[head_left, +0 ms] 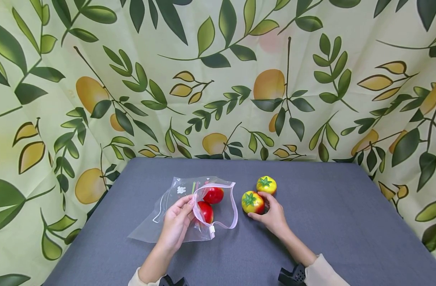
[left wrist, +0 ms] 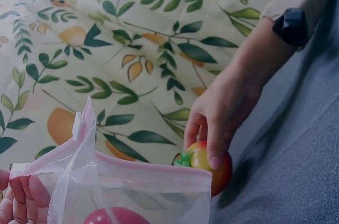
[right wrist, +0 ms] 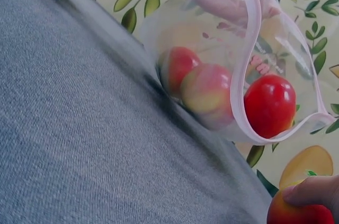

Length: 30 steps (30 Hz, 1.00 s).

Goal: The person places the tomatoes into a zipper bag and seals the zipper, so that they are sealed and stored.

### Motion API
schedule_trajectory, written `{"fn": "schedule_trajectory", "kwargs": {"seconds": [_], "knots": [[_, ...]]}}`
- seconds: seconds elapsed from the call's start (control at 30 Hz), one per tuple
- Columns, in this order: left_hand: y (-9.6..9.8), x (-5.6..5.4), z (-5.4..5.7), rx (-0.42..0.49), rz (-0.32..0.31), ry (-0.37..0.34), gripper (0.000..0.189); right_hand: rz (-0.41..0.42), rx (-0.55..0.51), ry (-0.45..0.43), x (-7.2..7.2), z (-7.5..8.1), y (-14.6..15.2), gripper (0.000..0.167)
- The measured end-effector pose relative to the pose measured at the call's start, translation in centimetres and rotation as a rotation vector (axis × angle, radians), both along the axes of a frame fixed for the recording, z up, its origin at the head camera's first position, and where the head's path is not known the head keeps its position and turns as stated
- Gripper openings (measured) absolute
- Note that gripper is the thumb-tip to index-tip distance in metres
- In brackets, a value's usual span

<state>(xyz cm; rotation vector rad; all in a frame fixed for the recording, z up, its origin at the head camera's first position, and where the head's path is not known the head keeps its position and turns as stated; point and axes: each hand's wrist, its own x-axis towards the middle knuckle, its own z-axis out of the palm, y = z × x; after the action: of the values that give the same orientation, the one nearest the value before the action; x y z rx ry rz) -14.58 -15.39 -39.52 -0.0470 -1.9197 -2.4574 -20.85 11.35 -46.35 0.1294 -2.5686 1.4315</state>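
Note:
A clear zip bag [head_left: 224, 213] with a pink rim lies on the table, its mouth spread toward the right. My left hand [head_left: 178, 219] pinches the near left part of that rim between thumb and fingers. Red tomatoes [head_left: 214, 195] rest inside the bag; in the right wrist view a red-yellow tomato [right wrist: 207, 90] shows through the plastic. To the right of the opening, my right hand [head_left: 273, 217] grips a yellow-red tomato [head_left: 252, 201] with a green leafy top, thumb on the near side and fingers behind. Just behind it sits another yellow tomato [head_left: 267, 184].
The grey cloth-covered table [head_left: 328, 206] ends at a hanging leaf-patterned curtain [head_left: 232, 119] at the back and sides. A white slider [head_left: 212, 229] sits on the near side of the bag's rim. Each wrist wears a black device [head_left: 292, 275].

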Motion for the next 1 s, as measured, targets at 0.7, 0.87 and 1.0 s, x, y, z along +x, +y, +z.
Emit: {"fn": "schedule_trajectory", "kwargs": {"seconds": [0.7, 0.87, 1.0], "knots": [[-0.1, 0.0, -0.2, 0.006, -0.002, 0.017, 0.021, 0.024, -0.086, -0.006, 0.8, 1.2, -0.1, 0.068], [0.0, 0.0, -0.1, 0.011, -0.001, 0.014, 0.021, 0.027, -0.09, -0.003, 1.1, 1.6, -0.1, 0.068], [0.0, 0.0, -0.1, 0.015, -0.001, 0.015, 0.018, 0.037, -0.102, -0.004, 1.4, 2.0, -0.2, 0.068]]}}
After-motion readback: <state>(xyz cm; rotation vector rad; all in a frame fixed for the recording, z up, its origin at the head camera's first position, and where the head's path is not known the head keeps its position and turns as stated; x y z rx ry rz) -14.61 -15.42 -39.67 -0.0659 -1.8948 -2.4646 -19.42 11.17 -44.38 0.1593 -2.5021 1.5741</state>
